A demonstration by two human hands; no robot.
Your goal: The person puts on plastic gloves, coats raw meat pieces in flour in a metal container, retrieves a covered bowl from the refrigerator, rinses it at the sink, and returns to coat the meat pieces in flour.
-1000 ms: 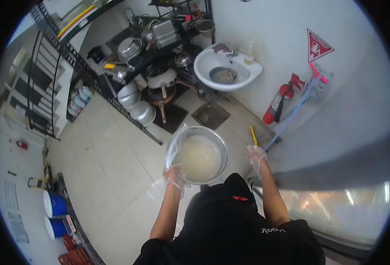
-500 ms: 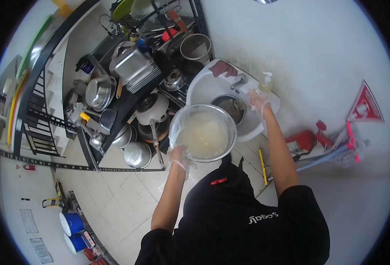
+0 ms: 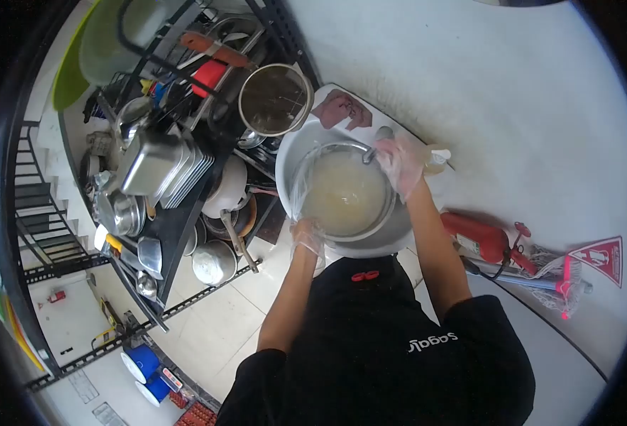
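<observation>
Through the head camera I have the metal bowl [image 3: 391, 206] in the sink area, directly over the white sink [image 3: 285, 167]; I cannot tell whether its base rests on anything. Cloudy, pale liquid [image 3: 349, 195] fills much of it, which is probably why I hold it close to level. My left hand [image 3: 306, 238], in a clear glove, is closed on the rim on the side nearer my body. Clear plastic [image 3: 300, 186] runs up that left edge, and the grip there seems to pin it against the metal as well as steady the bowl.

My right hand [image 3: 402, 167], also gloved, is at the tap [image 3: 363, 149], its fingers bent beside the base. I can't tell whether they grip it or only touch it. With the bowl this near, the left hand appears to do the steadying so the right can be at the tap. The spout reaches over the bowl's far rim. A soap bottle [image 3: 437, 157] stands just beyond the right hand, against the wall side, and a reddish cloth [image 3: 342, 110] lies on the sink's back corner.
</observation>
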